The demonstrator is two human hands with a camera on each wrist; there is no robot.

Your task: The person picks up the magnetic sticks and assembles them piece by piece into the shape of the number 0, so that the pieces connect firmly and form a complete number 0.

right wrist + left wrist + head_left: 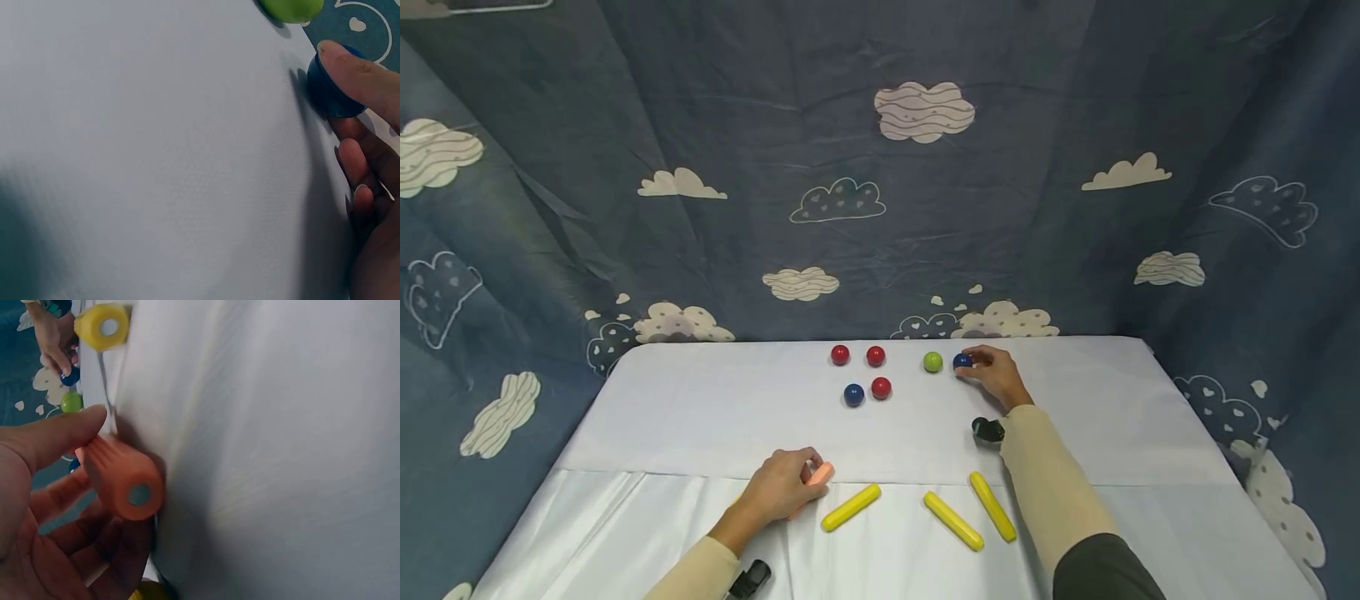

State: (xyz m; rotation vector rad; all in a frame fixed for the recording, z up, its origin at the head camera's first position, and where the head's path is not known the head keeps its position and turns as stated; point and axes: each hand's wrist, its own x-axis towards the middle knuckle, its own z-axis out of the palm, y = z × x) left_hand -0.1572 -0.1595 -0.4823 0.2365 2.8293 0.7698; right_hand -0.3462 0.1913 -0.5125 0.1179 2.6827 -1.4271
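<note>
My left hand (pixel 782 483) holds an orange stick (pixel 122 478) between thumb and fingers, low over the white cloth. A round grey disc shows in the stick's end in the left wrist view. At the back of the table my right hand (pixel 996 375) pinches a dark blue ball (pixel 334 87), thumb on one side and a finger on the other. Just left of that ball sits a green ball (pixel 932 362). Yellow sticks lie between the forearms: one (pixel 851 507) beside the left hand, two others (pixel 953 521) (pixel 992 507) nearer the right forearm.
Farther back and left stand three red balls (pixel 840 355) (pixel 876 356) (pixel 881 387) and another blue ball (pixel 853 395). Part of a yellow stick (pixel 150 590) shows behind the left hand. A dark cloud-patterned curtain (pixel 835 250) hangs behind the white-covered table (pixel 700 417).
</note>
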